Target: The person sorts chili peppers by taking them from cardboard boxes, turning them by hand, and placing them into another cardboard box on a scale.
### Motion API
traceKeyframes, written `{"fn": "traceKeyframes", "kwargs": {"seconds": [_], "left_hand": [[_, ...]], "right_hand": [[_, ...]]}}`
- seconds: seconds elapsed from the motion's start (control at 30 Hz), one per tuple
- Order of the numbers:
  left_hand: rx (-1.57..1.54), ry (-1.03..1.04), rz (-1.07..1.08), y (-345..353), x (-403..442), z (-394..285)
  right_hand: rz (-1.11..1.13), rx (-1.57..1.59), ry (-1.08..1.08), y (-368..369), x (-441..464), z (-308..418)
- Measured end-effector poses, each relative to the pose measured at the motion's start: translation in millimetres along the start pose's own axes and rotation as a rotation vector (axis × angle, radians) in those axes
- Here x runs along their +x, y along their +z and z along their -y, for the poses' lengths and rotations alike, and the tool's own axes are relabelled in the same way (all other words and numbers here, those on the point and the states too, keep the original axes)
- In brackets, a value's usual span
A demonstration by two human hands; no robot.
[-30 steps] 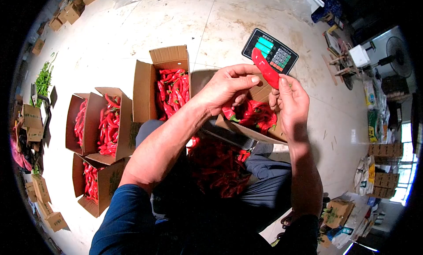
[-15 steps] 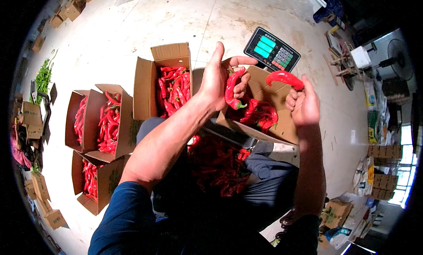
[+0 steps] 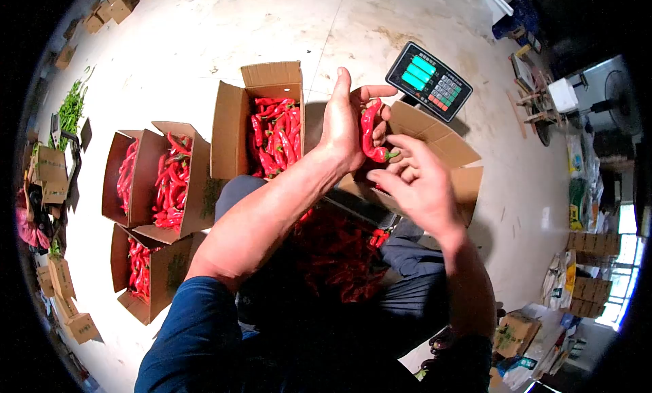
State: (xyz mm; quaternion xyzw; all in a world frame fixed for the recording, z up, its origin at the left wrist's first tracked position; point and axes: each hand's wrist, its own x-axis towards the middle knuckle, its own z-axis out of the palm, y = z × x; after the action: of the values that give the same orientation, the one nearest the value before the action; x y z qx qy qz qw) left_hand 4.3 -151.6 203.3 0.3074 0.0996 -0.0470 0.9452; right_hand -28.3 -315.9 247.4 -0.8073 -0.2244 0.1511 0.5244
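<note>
A curved red chili pepper (image 3: 369,132) with a green stem lies across the fingers of my left hand (image 3: 341,125), which grips it with the thumb raised. Beside the stem end is my right hand (image 3: 426,186), its fingers apart and slightly curled; I see no pepper in it. Both hands are above an open cardboard box (image 3: 441,136), and they hide most of its inside. Below, between my legs, lies a dark heap of red chili peppers (image 3: 339,257).
A scale display (image 3: 429,81) with lit green readouts stands behind the box. To the left are a tall open carton (image 3: 231,132) of red peppers and several smaller pepper cartons (image 3: 197,182). Green peppers (image 3: 71,111) lie at the far left; a fan (image 3: 614,104) stands far right.
My right hand has moved left and down, close to the left hand, and the pepper it held no longer shows. My left hand still holds its pepper.
</note>
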Motion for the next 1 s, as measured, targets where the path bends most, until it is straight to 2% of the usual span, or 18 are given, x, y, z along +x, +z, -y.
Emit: {"fn": "traceKeyframes", "kwargs": {"seconds": [0.1,0.2,0.23,0.27,0.33,0.37,0.4,0.47,0.6,0.63,0.77,0.9,1.0], "left_hand": [[-0.042,-0.010,-0.015,2,0,4],[-0.094,-0.038,-0.060,5,0,4],[-0.100,-0.027,-0.001,6,-3,1],[-0.139,-0.061,-0.077,12,-4,1],[-0.200,-0.112,-0.056,24,-14,-6],[-0.121,-0.074,0.164,14,-13,-8],[-0.041,-0.037,0.387,6,-14,-11],[-0.046,-0.054,0.448,5,-14,-7],[0.022,-0.013,0.335,12,-19,-3],[0.063,-0.013,0.282,12,-18,-2],[0.079,-0.002,0.136,15,-13,-2],[0.136,0.036,0.058,11,-6,-2],[0.171,0.045,0.039,11,-6,-1]], "right_hand": [[-0.091,-0.391,-0.323,4,9,-12],[-0.061,-0.315,-0.282,-1,15,-18],[-0.046,-0.256,-0.251,-3,15,-17],[-0.023,-0.055,-0.121,-6,15,-17],[0.017,0.342,0.145,-14,15,-15],[0.080,0.506,0.047,-18,19,-10],[0.136,0.671,0.060,-22,19,-9],[0.245,1.002,0.084,-33,17,-9],[0.227,1.111,0.151,-31,16,-16],[0.297,1.179,0.140,-29,17,-23],[0.286,1.076,0.248,-30,17,-18],[0.055,0.938,0.265,-31,21,-16],[0.010,0.866,0.227,-34,25,-26]]}}
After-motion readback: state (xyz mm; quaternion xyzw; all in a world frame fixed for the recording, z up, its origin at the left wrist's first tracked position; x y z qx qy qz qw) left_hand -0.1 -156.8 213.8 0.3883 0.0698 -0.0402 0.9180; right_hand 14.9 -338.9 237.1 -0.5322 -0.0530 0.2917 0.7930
